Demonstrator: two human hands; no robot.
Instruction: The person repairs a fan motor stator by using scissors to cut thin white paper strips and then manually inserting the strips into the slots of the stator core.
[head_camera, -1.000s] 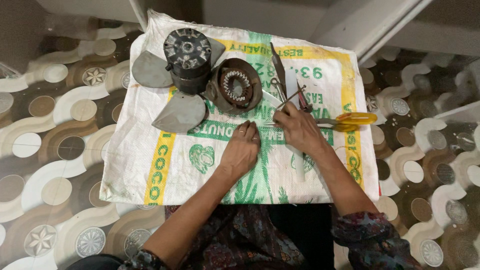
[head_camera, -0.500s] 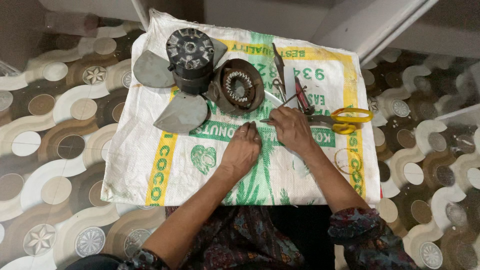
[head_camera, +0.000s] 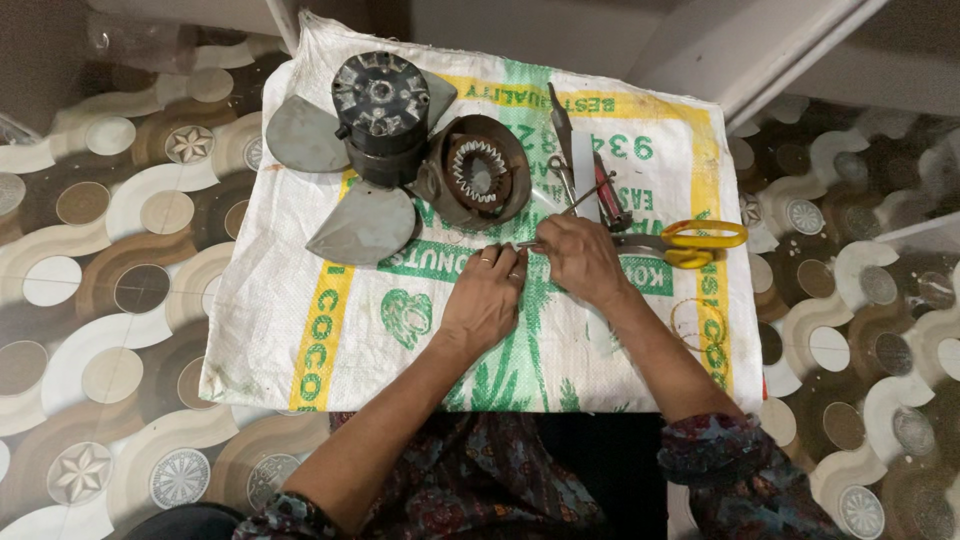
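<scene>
Both hands meeting mid-sack over a thin metal rod (head_camera: 527, 243), small and hard to make out. Left hand (head_camera: 484, 297) curled narrow, fingertips pinching at the rod's near end; right hand (head_camera: 582, 258) closed over the other end, grip itself hidden under the knuckles, so can't tell how tight. Rod lying on the woven sack (head_camera: 300, 330), just below the stator (head_camera: 478, 178). Probably stiff, light, a bit slick if oily; best pinched near the ends with fingertips, not palmed. Stator: round rusty-brown shell with copper windings inside, likely heavy for its size, windings fragile, so better lifted by the outer rim. Motor (head_camera: 380, 105) dark, finned on top, with three dull grey blades (head_camera: 362, 225), thin sheet metal, bendable at the edges. Scissors (head_camera: 700, 243) with yellow handles just right of the right hand, pliers (head_camera: 607, 195) with red grips beside them. Sack coarse plastic weave, slippery on the patterned tile floor (head_camera: 120, 290).
</scene>
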